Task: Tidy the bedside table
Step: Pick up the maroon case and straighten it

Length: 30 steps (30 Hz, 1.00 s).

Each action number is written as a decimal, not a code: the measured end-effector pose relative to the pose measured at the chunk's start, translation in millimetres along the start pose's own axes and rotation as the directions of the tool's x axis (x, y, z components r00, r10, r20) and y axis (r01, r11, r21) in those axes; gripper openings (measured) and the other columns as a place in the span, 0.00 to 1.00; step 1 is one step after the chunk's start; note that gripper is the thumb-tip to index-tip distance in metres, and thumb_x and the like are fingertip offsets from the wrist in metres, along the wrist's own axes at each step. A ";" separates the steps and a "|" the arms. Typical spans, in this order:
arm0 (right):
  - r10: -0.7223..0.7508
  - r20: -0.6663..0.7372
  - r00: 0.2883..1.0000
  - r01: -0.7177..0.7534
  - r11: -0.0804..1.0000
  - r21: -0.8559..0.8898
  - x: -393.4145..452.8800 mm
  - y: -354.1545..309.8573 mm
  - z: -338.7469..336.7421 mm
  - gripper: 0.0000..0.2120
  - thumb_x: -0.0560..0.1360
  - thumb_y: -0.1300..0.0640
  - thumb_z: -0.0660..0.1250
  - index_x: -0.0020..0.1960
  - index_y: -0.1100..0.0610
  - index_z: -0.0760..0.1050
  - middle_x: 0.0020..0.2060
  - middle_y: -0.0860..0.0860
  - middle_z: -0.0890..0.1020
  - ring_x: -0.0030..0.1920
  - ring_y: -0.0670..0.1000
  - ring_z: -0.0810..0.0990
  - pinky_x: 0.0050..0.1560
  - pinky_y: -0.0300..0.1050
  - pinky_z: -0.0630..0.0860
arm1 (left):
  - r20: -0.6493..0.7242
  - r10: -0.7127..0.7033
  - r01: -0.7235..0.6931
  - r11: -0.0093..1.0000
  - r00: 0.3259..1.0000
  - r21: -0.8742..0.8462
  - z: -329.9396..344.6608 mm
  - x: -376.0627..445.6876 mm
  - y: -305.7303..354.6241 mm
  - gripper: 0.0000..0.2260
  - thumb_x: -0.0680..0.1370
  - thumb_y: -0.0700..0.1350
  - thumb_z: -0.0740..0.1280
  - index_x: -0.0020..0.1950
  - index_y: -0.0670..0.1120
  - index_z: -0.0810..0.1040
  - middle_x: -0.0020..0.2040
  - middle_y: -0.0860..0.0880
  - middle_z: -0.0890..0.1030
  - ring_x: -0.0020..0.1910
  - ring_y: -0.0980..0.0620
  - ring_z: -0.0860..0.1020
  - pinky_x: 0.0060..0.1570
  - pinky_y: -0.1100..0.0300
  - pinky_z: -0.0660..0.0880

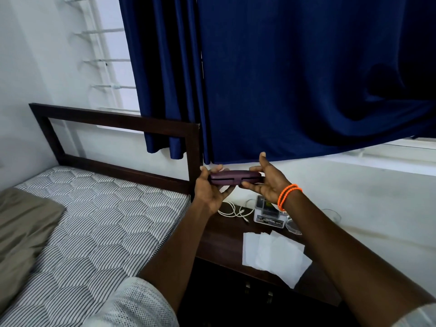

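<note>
A dark purple case [236, 177], closed and lying flat, is held in the air above the dark wooden bedside table [221, 234]. My left hand [208, 190] grips its left end and my right hand [266, 182], with orange bands at the wrist, grips its right end. On the table lie a white cable [232, 211], a small grey box [267, 214], a clear glass [330, 214] partly hidden by my right forearm, and several white paper sheets [271, 253].
A bed with a striped mattress [94, 223] and a dark headboard [118, 121] stands to the left, touching the table. A brown pillow [21, 227] lies at the far left. Blue curtains [283, 79] hang behind the table. Drawer handles [258, 290] show below the tabletop.
</note>
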State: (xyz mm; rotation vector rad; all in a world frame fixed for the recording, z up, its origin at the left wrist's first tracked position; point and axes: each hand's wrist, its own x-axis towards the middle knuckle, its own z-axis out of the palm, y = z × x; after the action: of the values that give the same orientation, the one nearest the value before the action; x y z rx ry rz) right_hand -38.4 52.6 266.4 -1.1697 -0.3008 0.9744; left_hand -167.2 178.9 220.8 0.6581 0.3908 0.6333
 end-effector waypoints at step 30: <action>-0.097 -0.151 0.984 0.093 0.995 -0.030 27.1 38.4 3.3 0.13 0.74 0.68 0.72 0.58 0.64 0.74 0.49 0.65 0.82 0.43 0.61 0.85 0.35 0.48 0.84 | -0.049 -0.064 0.076 0.953 0.997 0.294 -29.4 0.1 2.0 0.17 0.72 0.36 0.77 0.58 0.32 0.79 0.54 0.35 0.82 0.45 0.44 0.87 0.40 0.56 0.84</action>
State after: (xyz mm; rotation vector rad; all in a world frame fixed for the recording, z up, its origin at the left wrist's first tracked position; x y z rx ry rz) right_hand -43.6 77.7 226.9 -1.2327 -0.2436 0.7951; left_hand -183.2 193.1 200.6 0.9149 0.5494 0.5246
